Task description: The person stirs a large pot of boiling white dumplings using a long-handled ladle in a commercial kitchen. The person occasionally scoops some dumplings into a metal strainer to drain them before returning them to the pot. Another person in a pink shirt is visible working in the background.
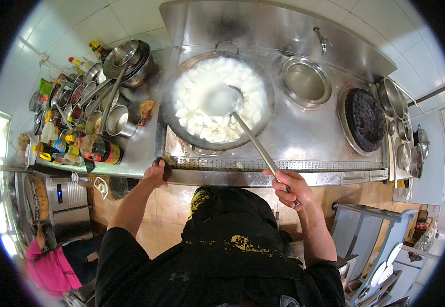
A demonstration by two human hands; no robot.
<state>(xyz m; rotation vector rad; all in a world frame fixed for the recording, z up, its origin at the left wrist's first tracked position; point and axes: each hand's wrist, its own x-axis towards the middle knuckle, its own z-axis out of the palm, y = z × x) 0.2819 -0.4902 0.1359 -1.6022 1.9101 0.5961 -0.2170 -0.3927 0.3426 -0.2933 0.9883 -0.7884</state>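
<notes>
A large wok [260, 128] sits on the steel range, full of white dumpling-like pieces [207, 128] in pale, steaming liquid. My right hand [293, 190] is closed round the long metal handle of a ladle [255, 142]; its bowl lies over the wok, partly blurred by steam. My left hand [155, 174] rests at the range's front edge, gripping a dark object [165, 169], perhaps a cloth or a knob; which one I cannot tell. One loop handle of the wok faces me, the other the back wall.
Left of the wok stand sauce bottles [105, 151], seasoning bowls and stacked strainers [124, 53]. To the right are a round steel pot [306, 82], a blackened burner cover [364, 119] and a tap [323, 42]. A person in pink [51, 268] is at the lower left.
</notes>
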